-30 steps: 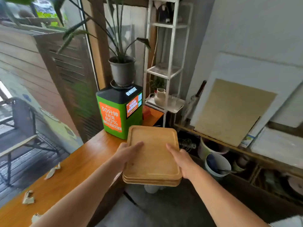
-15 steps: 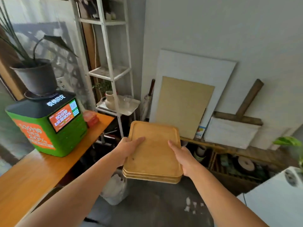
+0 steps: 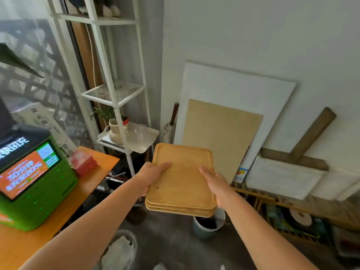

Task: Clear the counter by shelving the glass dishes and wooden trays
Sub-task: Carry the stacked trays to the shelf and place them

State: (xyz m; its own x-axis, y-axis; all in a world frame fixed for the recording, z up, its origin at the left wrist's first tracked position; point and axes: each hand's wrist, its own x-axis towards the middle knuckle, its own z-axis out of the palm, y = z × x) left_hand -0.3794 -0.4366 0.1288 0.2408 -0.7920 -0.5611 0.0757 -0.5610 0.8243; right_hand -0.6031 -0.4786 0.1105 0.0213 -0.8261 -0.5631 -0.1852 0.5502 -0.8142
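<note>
Trays: a stack of wooden trays (image 3: pixel 182 180) is sitting in the centre of the frame, carried in the air above the grey floor (image 3: pixel 171 242), clear of the bench. Three layered edges are showing at the near side of the stack. The left hand (image 3: pixel 151 175) is gripping the stack's left edge, thumb lying across the top tray and fingers going under it. The right hand (image 3: pixel 216 183) is gripping the right edge the same way, thumb on top.

At the left of the frame, the orange bench (image 3: pixel 93 184) is carrying a green machine (image 3: pixel 37 182) with a lit screen, and a small red box (image 3: pixel 83 162) is lying just beside that machine. Behind the bench end, a white metal shelf unit (image 3: pixel 115 94) is rising to the top of the frame. A white tray (image 3: pixel 148 141) is resting on its lower level and is holding a cream jug (image 3: pixel 116 131) and what are probably clear glass dishes (image 3: pixel 139 130), though they are too blurred to count.

Right of the shelf, a white board (image 3: pixel 233 86) and a tan board (image 3: pixel 220 131) are leaning against the wall. Below the stack, a pale bucket (image 3: pixel 208 225) is standing on the floor.
</note>
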